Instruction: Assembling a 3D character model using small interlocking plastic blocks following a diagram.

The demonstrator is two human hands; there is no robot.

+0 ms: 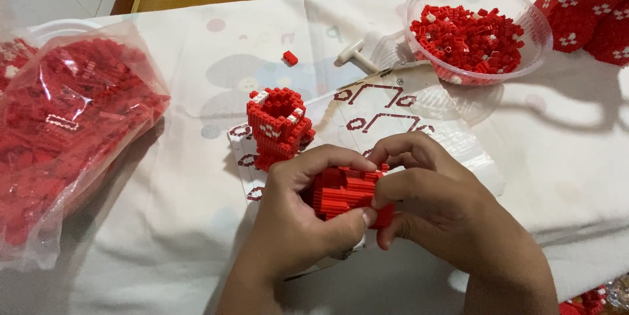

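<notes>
Bag: at the far left we saw a clear plastic bag [65,125] full of red bricks.
Model: a red brick model [278,125] stood just beyond our hands.
Left hand: our left hand [298,223] gripped the red brick block [344,190].
Right hand: our right hand [432,200] pinched the same block's right edge.
Bowl: far right, a clear bowl [524,7] held red bricks.

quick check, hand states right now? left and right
Left hand: closed around the red block assembly.
Right hand: closed on the same assembly, fingertips pinching its right edge.
</notes>
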